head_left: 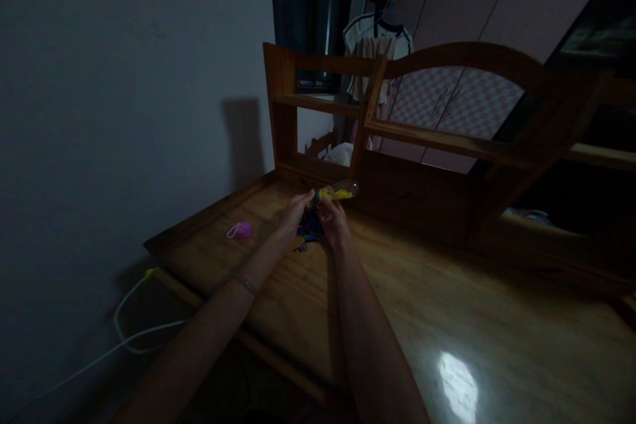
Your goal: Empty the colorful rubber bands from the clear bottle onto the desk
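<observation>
Both arms reach out over a wooden desk [397,305]. My left hand [294,212] and my right hand [332,220] meet near the desk's back edge, fingers curled round a small bundle [330,195] that shows yellow on top, with dark blue strands [309,228] hanging below between the hands. The room is dim and the bundle's exact make is hard to tell. A thin band sits on my left wrist [244,281].
A small pink pouch or clip [240,230] lies on the desk left of my hands. A wooden shelf unit [432,132] rises at the desk's back. A white cable [129,331] hangs by the wall at left. Clothes hang on a stand [377,46] behind.
</observation>
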Available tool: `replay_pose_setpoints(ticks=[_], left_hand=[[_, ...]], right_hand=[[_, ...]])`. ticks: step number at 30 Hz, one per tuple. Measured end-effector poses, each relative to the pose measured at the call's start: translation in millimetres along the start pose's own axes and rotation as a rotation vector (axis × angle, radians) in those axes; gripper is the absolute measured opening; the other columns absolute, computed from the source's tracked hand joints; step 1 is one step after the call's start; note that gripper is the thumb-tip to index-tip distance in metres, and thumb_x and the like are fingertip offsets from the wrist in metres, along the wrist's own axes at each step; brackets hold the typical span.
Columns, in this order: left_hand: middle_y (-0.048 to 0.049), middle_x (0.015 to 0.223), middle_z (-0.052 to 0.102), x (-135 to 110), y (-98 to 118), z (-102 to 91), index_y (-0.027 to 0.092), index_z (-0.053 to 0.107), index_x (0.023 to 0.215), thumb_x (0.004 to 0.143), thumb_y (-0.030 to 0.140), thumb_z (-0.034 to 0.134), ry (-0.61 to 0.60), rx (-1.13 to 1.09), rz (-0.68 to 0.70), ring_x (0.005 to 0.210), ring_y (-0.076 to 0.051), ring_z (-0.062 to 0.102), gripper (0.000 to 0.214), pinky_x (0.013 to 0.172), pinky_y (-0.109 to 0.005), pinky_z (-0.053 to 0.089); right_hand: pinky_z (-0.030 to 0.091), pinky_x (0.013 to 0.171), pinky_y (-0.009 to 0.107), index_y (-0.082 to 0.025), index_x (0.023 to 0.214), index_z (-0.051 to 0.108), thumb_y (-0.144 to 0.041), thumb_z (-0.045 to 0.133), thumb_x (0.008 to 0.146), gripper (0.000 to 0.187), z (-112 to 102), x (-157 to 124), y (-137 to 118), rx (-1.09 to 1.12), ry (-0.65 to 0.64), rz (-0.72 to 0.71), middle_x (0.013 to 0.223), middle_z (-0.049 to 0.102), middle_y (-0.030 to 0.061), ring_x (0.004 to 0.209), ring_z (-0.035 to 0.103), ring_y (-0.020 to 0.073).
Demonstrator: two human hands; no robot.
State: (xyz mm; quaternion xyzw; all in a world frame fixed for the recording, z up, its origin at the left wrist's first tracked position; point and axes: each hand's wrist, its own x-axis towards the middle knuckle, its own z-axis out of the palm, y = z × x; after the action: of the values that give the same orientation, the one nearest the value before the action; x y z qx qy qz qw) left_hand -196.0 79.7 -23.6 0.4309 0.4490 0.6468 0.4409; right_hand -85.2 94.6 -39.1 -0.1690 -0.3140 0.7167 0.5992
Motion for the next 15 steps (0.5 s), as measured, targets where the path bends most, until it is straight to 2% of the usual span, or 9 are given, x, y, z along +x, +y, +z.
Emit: replay_pose_setpoints(ticks=[3, 10, 15], left_hand=[[-0.0064, 0.083, 0.071, -3.6, 4.5, 0.0, 0.016, 0.073, 0.087, 0.069, 0.061, 0.067, -0.019, 0.045, 0.012, 0.078, -0.022, 0.063, 0.049, 0.072, -0.032, 0.047], [-0.0040, 0.076, 0.068, -2.9, 3.5, -1.6, 0.016, 0.071, 0.080, 0.069, 0.061, 0.067, 0.055, 0.120, 0.008, 0.070, -0.018, 0.058, 0.046, 0.064, -0.028, 0.042], [-0.0004, 0.070, 0.060, -1.8, -1.3, -2.1, 0.019, 0.066, 0.073, 0.073, 0.059, 0.065, 0.085, 0.195, 0.129, 0.067, -0.015, 0.053, 0.041, 0.060, -0.025, 0.038]], right_hand=[[0.049, 0.071, 0.021, -0.027, 0.110, 0.065, -0.021, 0.075, 0.071, 0.040, 0.6, 0.1, -0.1, 0.009, -0.001, -0.002, 0.093, 0.071, -0.0051, 0.076, 0.063, 0.0093], [0.049, 0.067, 0.021, -0.028, 0.111, 0.064, -0.021, 0.073, 0.071, 0.042, 2.4, 1.0, -0.5, -0.038, 0.012, -0.015, 0.096, 0.071, -0.0041, 0.077, 0.064, 0.0102], [0.049, 0.071, 0.021, -0.029, 0.112, 0.064, -0.019, 0.072, 0.072, 0.042, 2.9, -0.1, -1.9, -0.012, -0.001, -0.019, 0.100, 0.071, -0.0044, 0.080, 0.065, 0.0099]])
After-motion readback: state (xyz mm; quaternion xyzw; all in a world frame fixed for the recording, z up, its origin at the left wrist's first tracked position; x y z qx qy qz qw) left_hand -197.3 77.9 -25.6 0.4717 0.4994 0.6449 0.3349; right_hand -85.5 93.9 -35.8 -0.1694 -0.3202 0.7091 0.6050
